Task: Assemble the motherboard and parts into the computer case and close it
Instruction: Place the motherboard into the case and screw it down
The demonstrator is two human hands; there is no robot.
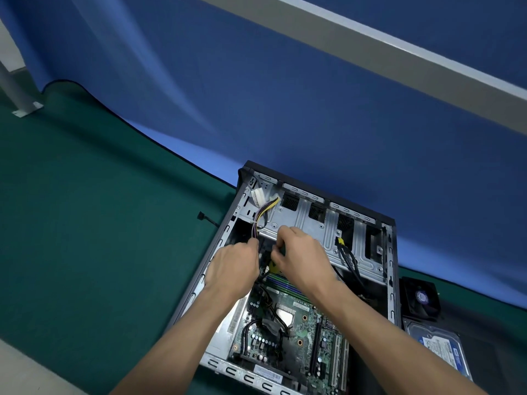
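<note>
Both forearms low in frame over motherboard (288, 334), my left hand (233, 269) pinching wire bundle (261, 220), right hand (302, 255) fingers curled on yellow connector (274, 267), case (387, 280) open at center.

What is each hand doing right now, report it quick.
Left hand: fingers curled at the cable bundle inside the computer case; the grip itself is hidden.
Right hand: fingers curled, pinching a yellow connector above the motherboard.

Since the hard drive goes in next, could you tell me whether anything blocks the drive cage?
Yes: both hands, left and right, and a bundle of wires lie across the drive cage; the hard drive sits outside the case.
</note>
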